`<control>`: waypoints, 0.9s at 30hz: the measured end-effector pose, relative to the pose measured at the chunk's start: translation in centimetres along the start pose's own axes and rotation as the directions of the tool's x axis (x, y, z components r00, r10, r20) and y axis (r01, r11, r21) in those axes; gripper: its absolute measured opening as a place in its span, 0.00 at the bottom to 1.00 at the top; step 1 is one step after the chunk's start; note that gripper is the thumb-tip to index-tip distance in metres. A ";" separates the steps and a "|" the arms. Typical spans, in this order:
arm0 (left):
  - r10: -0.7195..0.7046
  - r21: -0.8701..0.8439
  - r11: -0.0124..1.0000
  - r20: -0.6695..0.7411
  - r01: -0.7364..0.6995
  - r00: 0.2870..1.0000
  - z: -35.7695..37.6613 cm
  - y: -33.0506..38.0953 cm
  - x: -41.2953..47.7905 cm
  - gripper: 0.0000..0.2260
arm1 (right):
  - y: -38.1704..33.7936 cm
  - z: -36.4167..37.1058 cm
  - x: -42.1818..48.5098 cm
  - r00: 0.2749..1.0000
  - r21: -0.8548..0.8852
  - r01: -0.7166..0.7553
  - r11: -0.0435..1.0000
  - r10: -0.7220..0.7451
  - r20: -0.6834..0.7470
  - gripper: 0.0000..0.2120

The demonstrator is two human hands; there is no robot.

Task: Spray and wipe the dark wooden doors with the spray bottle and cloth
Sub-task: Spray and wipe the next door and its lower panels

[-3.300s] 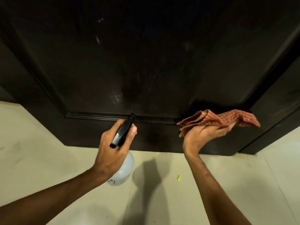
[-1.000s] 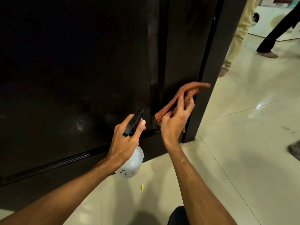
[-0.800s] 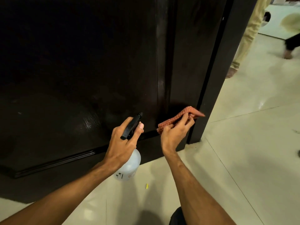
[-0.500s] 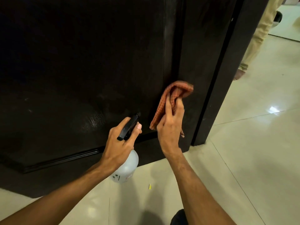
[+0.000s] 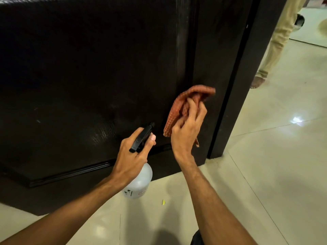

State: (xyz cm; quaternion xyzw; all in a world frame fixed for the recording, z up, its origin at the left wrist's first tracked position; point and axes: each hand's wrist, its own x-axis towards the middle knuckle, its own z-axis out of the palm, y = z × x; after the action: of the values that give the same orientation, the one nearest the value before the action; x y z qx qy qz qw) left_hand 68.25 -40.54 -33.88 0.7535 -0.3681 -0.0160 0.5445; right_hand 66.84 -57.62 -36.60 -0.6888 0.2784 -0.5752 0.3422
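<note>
The dark wooden door [image 5: 88, 76] fills the left and middle of the view, with its right stile next to the frame post. My left hand [image 5: 131, 156] grips the black trigger head of a translucent white spray bottle [image 5: 139, 183], nozzle pointing at the door's lower panel. My right hand [image 5: 187, 129] holds a crumpled orange-red checked cloth [image 5: 178, 106] against the door's right stile, fingers curled into the fabric.
A black door frame post [image 5: 235, 85] stands right of the cloth. Glossy cream floor tiles [image 5: 265, 156] spread to the right and below. A person's leg in beige trousers [image 5: 276, 41] stands beyond the post. A small yellow scrap [image 5: 163, 202] lies on the floor.
The view swung from the door's bottom panel to its right edge. My right hand has rubbed the cloth down and back up along the stile. The spray bottle hand has stayed nearly still.
</note>
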 end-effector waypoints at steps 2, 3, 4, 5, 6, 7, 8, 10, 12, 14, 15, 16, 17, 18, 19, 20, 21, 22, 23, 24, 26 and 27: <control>-0.001 -0.012 1.000 -0.009 0.001 1.000 0.2 0.2 0.2 0.09 | 2.3 -0.7 -1.5 0.957 0.038 -0.278 0.960 0.280 -0.075 0.30; 0.003 -0.016 1.000 -0.005 -0.003 1.000 0.3 0.4 0.2 0.10 | 3.3 -1.3 -1.8 0.895 0.075 -0.433 0.898 0.439 -0.082 0.30; 0.004 -0.023 1.000 0.001 -0.004 1.000 0.5 0.6 0.4 0.10 | 3.8 -1.9 -1.7 0.836 0.096 -0.537 0.838 0.544 -0.072 0.29; 0.004 -0.033 0.999 0.006 -0.004 1.000 0.7 0.8 0.5 0.11 | 3.8 -2.3 -1.1 0.821 0.092 -0.561 0.823 0.567 -0.064 0.29; 0.005 -0.039 0.999 0.012 -0.004 1.000 0.8 0.9 0.6 0.11 | 3.3 -2.5 -0.3 0.853 0.092 -0.512 0.854 0.518 -0.059 0.29; 0.005 -0.042 0.999 0.017 -0.005 1.000 1.0 0.9 0.7 0.11 | 2.6 -2.5 0.4 0.906 0.093 -0.415 0.905 0.421 -0.051 0.29; 0.007 -0.043 0.999 0.021 -0.006 1.000 1.2 0.9 0.8 0.11 | 1.6 -2.4 1.0 0.949 0.097 -0.310 0.946 0.315 -0.033 0.29; 0.008 -0.045 0.999 0.033 -0.006 0.999 1.6 0.8 0.8 0.11 | 1.0 -1.8 1.2 0.980 0.092 -0.198 0.976 0.200 -0.006 0.29; 0.002 -0.050 0.999 0.044 0.000 0.999 1.9 0.7 0.7 0.11 | 2.7 -1.9 0.3 0.958 0.101 -0.280 0.955 0.284 -0.029 0.29; -0.001 -0.045 0.999 0.050 0.003 0.999 2.0 0.6 0.8 0.10 | 4.6 -2.5 -0.9 0.855 0.093 -0.515 0.852 0.518 -0.010 0.28; -0.001 -0.042 0.999 0.049 0.003 0.999 2.0 0.6 0.8 0.10 | 5.1 -2.5 -1.4 0.803 0.062 -0.595 0.801 0.595 0.013 0.28; -0.002 -0.037 0.999 0.046 0.003 0.999 1.9 0.6 0.9 0.10 | 5.0 -2.5 -1.6 0.800 0.029 -0.601 0.799 0.600 0.026 0.29; -0.002 -0.032 0.999 0.040 0.003 0.999 1.8 0.6 0.9 0.11 | 4.4 -2.2 -1.5 0.847 0.007 -0.531 0.847 0.531 0.027 0.30; -0.003 -0.030 1.000 0.029 0.004 1.000 1.7 0.6 0.8 0.12 | 3.5 -1.8 -1.2 0.915 0.007 -0.402 0.915 0.402 0.027 0.30; -0.006 -0.030 1.000 0.018 0.007 1.000 1.4 0.5 0.8 0.12 | 2.2 -1.4 -0.7 0.970 0.015 -0.239 0.971 0.238 0.037 0.31; -0.005 -0.033 0.999 0.007 0.005 1.000 1.1 0.5 0.7 0.12 | 1.0 -1.0 -0.2 0.996 0.015 -0.066 0.998 0.065 0.062 0.31; -0.001 -0.032 0.999 -0.003 0.001 1.000 0.8 0.4 0.5 0.12 | 0.1 -0.6 0.2 0.990 -0.004 0.101 0.995 -0.100 0.098 0.30; 0.004 -0.024 1.000 -0.016 -0.004 1.000 0.4 0.3 0.4 0.12 | 0.0 0.0 0.2 0.965 -0.032 0.230 0.973 -0.223 0.139 0.29; 0.003 -0.014 1.000 -0.028 -0.004 1.000 -0.1 0.1 0.2 0.12 | 0.2 0.5 -0.1 0.943 -0.062 0.299 0.952 -0.285 0.171 0.28; -0.006 -0.007 1.000 -0.036 0.005 0.999 -0.6 0.0 0.0 0.12 | 0.5 0.8 -1.0 0.942 -0.095 0.300 0.949 -0.279 0.185 0.29; -0.022 -0.003 1.000 -0.045 0.021 0.999 -1.5 -0.2 -0.4 0.10 | 1.8 1.2 -3.7 0.973 -0.148 0.180 0.972 -0.154 0.172 0.29; -0.027 0.003 1.000 -0.049 0.027 0.998 -2.0 -0.3 -0.6 0.09 | 2.0 1.3 -4.9 0.983 -0.163 0.116 0.980 -0.090 0.161 0.29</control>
State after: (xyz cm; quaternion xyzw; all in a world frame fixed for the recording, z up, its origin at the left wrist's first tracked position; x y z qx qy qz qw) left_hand 68.80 -38.48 -33.50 0.7594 -0.3445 -0.0042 0.5518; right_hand 67.27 -54.87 -41.25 -0.7714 0.2637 -0.5114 0.2717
